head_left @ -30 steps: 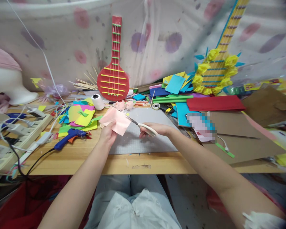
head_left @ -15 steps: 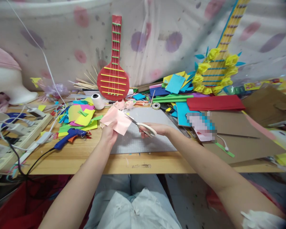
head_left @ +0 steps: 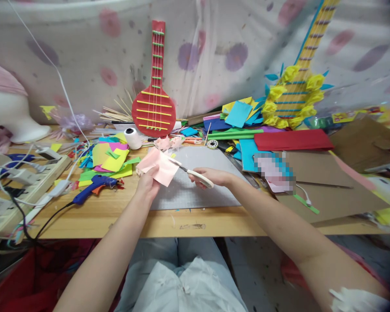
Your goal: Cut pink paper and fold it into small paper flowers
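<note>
Pinched in my left hand is a piece of pale pink paper, held up over the left part of a grey cutting mat. My right hand is closed round the white handles of a pair of scissors. Their blades point left and meet the paper's upper right edge. Just behind the paper lie small crumpled pink paper flowers. A white spool of thread stands to their left.
Left of the mat lie a blue glue gun, coloured paper scraps and a power strip. A red paper lute leans at the back. On the right are red folded paper, a phone and brown cardboard.
The scissor blades have closed somewhat and sit slightly lower against the pink paper's edge. Both hands stay in nearly the same place.
</note>
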The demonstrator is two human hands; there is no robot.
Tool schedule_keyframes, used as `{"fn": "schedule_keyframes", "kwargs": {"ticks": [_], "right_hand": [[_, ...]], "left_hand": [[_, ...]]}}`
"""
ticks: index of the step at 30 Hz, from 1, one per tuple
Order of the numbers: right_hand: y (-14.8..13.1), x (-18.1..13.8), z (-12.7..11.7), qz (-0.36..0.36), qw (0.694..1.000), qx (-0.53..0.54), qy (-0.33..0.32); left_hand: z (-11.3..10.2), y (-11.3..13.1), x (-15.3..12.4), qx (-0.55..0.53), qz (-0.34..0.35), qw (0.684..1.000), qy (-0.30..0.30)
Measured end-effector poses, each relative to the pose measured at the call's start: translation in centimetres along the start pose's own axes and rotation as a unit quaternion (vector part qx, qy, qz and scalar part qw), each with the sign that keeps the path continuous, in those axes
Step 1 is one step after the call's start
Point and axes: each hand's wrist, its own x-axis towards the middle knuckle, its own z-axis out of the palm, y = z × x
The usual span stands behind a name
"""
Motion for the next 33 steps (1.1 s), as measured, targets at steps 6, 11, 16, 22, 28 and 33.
{"fn": "schedule_keyframes", "kwargs": {"ticks": [6, 11, 16, 22, 28, 33], "right_hand": [[0.3, 0.2, 0.2, 0.010, 0.999, -0.037, 0.019], [0.4, 0.2, 0.3, 0.004, 0.997, -0.074, 0.022], [0.6, 0.2, 0.4, -0.012, 0.995, -0.098, 0.017], [0.7, 0.1, 0.7, -0.009, 0.995, -0.098, 0.022], [1.1, 0.4, 0.8, -0.008, 0.996, -0.089, 0.022], [1.0, 0.3, 0.9, -0.008, 0.995, -0.098, 0.023]], "left_hand": [[-0.4, -0.2, 0.2, -0.003, 0.001, 1.000, -0.002], [-0.6, -0.2, 0.2, 0.001, 0.003, 1.000, -0.005], [-0.4, -0.2, 0.0, -0.001, 0.000, 1.000, 0.002], [-0.5, -0.2, -0.1, 0.002, -0.016, 1.000, -0.004], [-0.4, -0.1, -0.2, -0.003, -0.029, 1.000, 0.002], [-0.4, 0.0, -0.3, 0.004, -0.034, 0.999, 0.010]]}}
